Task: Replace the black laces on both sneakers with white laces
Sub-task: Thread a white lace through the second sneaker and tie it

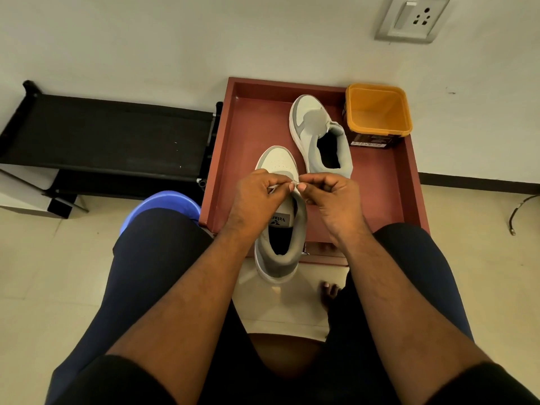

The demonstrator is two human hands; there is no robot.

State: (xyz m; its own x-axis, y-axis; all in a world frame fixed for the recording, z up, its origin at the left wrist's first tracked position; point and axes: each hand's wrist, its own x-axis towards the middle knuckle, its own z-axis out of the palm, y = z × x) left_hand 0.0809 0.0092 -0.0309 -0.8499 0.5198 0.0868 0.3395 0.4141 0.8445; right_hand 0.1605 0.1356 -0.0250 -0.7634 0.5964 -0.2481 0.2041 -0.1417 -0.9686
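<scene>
Two hands (257,197) (333,197) pinch white lace (293,184) | near sneaker's (277,247) 12 o'clock | limp, light, slippery; grip by tip.

A reddish-brown tabletop (251,135) with a raised rim fills the centre of the frame. On its upper right corner stands an open square orange plastic tub (378,112) with a dark printed label on its side. Left of centre, a low black fabric-covered rack (108,138) on a black frame stands against the pale wall (175,39). A round blue plastic stool (166,204) shows just below it. In the upper right, a grey switch-and-socket plate (412,17) is mounted on the wall. At the right edge, a thin dark cable (518,213) lies on the cream tiled floor (43,273).
</scene>
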